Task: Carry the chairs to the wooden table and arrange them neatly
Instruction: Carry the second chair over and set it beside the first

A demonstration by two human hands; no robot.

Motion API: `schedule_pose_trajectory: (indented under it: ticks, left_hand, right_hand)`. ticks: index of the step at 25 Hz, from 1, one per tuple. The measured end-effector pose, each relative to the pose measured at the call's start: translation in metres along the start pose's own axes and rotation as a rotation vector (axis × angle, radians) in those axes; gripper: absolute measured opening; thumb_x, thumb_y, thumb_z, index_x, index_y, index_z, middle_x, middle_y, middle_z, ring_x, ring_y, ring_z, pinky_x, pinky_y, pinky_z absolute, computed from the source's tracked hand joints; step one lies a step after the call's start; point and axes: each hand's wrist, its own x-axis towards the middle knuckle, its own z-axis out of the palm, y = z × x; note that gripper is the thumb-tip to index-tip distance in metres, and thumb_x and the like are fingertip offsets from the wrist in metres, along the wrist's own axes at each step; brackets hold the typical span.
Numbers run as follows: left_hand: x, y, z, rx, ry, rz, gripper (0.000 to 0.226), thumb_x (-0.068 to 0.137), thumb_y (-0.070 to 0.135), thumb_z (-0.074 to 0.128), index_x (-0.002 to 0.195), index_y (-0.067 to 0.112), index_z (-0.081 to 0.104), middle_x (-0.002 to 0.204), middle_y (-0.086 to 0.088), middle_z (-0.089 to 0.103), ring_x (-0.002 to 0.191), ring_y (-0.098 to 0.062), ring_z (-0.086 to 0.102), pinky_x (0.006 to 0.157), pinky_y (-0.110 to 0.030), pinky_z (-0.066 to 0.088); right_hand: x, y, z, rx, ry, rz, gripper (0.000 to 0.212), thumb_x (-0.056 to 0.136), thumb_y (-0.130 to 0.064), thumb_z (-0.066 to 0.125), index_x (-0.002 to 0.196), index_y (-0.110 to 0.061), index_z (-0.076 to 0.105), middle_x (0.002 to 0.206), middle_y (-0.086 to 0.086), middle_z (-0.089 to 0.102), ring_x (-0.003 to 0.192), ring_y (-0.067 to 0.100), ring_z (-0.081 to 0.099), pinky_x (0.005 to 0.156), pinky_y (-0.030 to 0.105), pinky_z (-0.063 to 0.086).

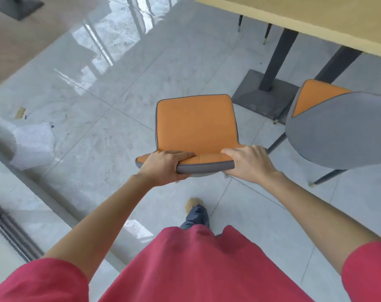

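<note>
An orange chair (196, 125) with grey piping and a grey back shell is in the middle of the view, seen from above and behind. My left hand (165, 167) grips the top of its backrest on the left side. My right hand (248, 162) grips the same backrest on the right side. The chair's legs are mostly hidden under the seat. The wooden table (316, 16) fills the upper right, on dark legs with a flat dark base (263, 99). A second orange and grey chair (342, 131) stands at the right, its seat toward the table.
The floor is glossy grey tile (111, 118). A white plastic-wrapped object (30, 142) lies at the left. A low ledge with a metal track (13, 234) runs along the lower left. Thin legs of another chair (266, 33) show under the table. My foot (194, 205) is below the held chair.
</note>
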Motion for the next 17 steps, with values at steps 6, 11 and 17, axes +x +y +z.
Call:
schedule_pose_trajectory:
  ticks: [6, 11, 17]
  left_hand:
    - [-0.047, 0.028, 0.027, -0.010, -0.128, 0.097, 0.064, 0.079, 0.051, 0.060, 0.137, 0.034, 0.039, 0.137, 0.013, 0.051, 0.121, -0.015, 0.051, 0.088, -0.028, 0.044]
    - [-0.084, 0.029, 0.044, -0.032, -0.161, 0.115, 0.067, 0.075, 0.053, 0.065, 0.135, 0.035, 0.042, 0.137, 0.013, 0.052, 0.123, -0.014, 0.050, 0.089, -0.029, 0.043]
    - [-0.079, 0.020, 0.032, -0.022, -0.177, 0.165, 0.072, 0.074, 0.062, 0.060, 0.138, 0.036, 0.037, 0.136, 0.012, 0.052, 0.121, -0.015, 0.051, 0.089, -0.030, 0.044]
  right_hand:
    - [-0.071, -0.034, 0.025, -0.002, -0.051, 0.125, 0.037, 0.081, -0.039, 0.059, 0.114, -0.024, 0.061, 0.094, 0.004, 0.072, 0.087, 0.031, 0.063, 0.060, 0.028, 0.034]
    - [-0.108, -0.068, 0.041, -0.004, -0.081, 0.185, 0.041, 0.083, -0.039, 0.058, 0.119, -0.021, 0.057, 0.101, 0.006, 0.071, 0.091, 0.032, 0.063, 0.066, 0.031, 0.044]
    - [-0.110, -0.079, 0.032, 0.200, -0.032, 0.199, 0.049, 0.083, -0.034, 0.063, 0.127, -0.014, 0.053, 0.117, 0.007, 0.065, 0.106, 0.028, 0.058, 0.086, 0.031, 0.039]
